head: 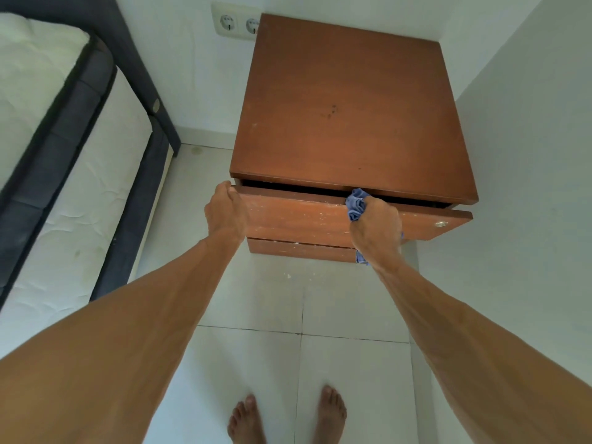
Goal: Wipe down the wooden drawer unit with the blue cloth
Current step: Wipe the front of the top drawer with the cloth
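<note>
Drawer unit [349, 100]: reddish-brown wood, white scuffs on fronts. Cloth [356, 205] in my R hand [376, 230]: blue. Mattress [86, 200] white, quilted; bed frame [141, 75] dark grey. Floor tiles [352, 379] white w/ dark grout.

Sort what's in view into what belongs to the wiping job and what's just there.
Job: wooden drawer unit; top drawer, slightly open; blue cloth, bunched in the right hand; left hand, holding the drawer's left end.
Just there: mattress; wall sockets; tiled floor.
</note>
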